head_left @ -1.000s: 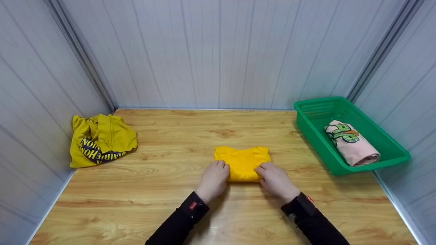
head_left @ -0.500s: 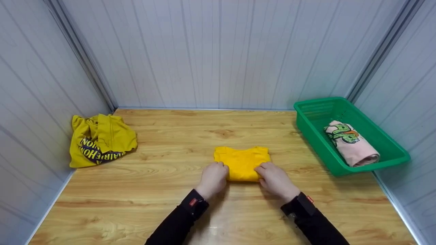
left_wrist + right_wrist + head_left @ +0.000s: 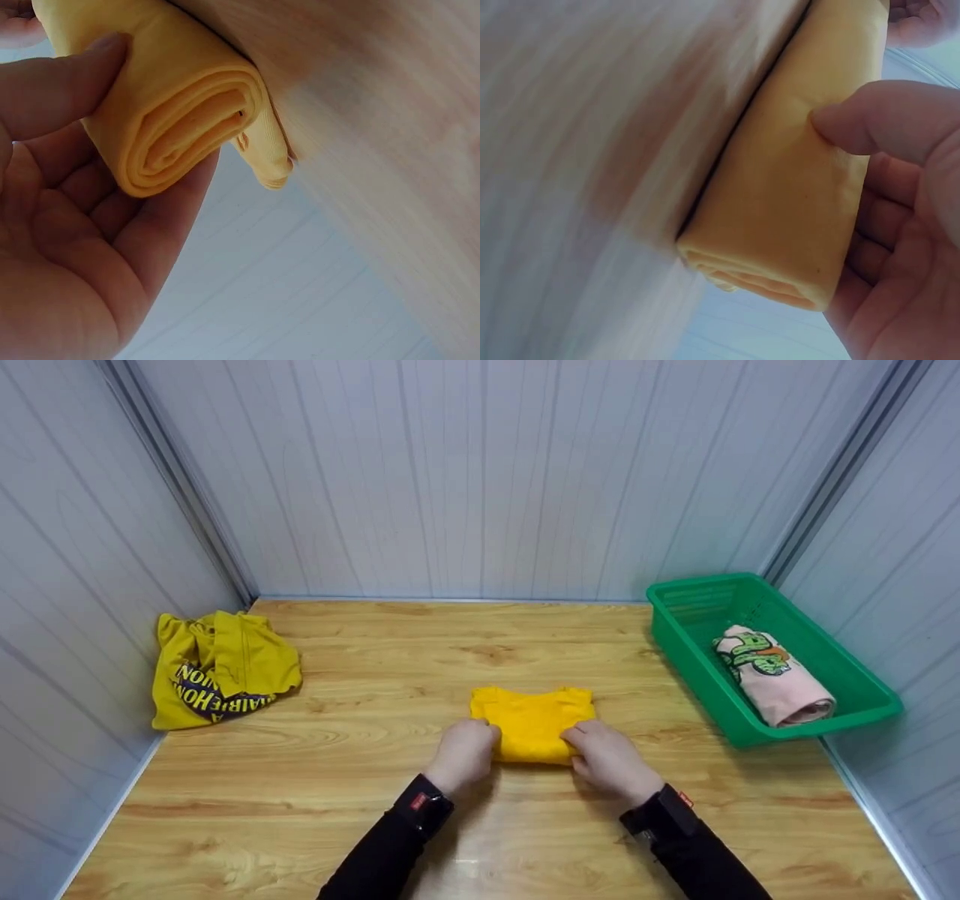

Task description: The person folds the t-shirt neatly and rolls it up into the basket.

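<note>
A yellow T-shirt [image 3: 534,727], partly rolled into a flat bundle, lies on the wooden table in front of me. My left hand [image 3: 461,754] grips the roll's left end, thumb [image 3: 97,71] on the near side and fingers curled over the other. At the opposite end, my right hand [image 3: 609,757] pinches the roll the same way, its thumb [image 3: 847,124] pressing into the cloth. Spiral layers show at the rolled end [image 3: 199,131] in the left wrist view. Beyond the roll, a flat unrolled part extends toward the back wall.
A green plastic basket [image 3: 686,679] stands at the right, holding a rolled pink garment [image 3: 784,686] with a green print. Against the left wall lies a crumpled mustard garment [image 3: 251,656] with dark lettering. Pale panel walls [image 3: 480,480] close off the back and both sides.
My left hand has shifted slightly left, with its fingers curling further over the roll. The T-shirt's far edge has come slightly toward me. My right hand stays almost in place.
</note>
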`<state>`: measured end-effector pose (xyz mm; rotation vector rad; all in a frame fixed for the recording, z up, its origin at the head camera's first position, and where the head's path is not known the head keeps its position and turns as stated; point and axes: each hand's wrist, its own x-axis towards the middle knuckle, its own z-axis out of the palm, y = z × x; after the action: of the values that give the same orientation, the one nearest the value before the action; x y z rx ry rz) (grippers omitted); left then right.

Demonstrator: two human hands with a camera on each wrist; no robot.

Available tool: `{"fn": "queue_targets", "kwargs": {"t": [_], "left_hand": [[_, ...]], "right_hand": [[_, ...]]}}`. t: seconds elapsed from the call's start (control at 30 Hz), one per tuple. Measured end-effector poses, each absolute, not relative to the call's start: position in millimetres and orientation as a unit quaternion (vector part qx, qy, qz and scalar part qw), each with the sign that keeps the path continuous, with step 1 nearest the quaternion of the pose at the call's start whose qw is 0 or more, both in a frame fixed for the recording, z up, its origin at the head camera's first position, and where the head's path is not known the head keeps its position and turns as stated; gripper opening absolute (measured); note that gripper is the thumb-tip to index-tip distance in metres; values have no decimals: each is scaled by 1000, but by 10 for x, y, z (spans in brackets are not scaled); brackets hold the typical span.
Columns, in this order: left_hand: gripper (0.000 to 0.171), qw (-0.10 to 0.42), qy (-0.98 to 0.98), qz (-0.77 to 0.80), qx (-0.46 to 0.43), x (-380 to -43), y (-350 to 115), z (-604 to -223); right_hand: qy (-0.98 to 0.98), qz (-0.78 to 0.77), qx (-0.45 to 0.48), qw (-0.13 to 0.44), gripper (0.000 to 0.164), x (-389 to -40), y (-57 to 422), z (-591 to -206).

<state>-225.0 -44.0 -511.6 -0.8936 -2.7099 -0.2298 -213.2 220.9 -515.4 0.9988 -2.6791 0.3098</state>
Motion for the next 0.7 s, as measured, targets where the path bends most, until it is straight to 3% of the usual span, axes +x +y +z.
{"fn": "queue_targets", "kwargs": {"t": [0.7], "left_hand": [[12, 69, -932, -136, -327, -2237, -489, -5116]], "right_hand": [[-933, 149, 324, 39, 29, -2124, 2260, -5122]]}}
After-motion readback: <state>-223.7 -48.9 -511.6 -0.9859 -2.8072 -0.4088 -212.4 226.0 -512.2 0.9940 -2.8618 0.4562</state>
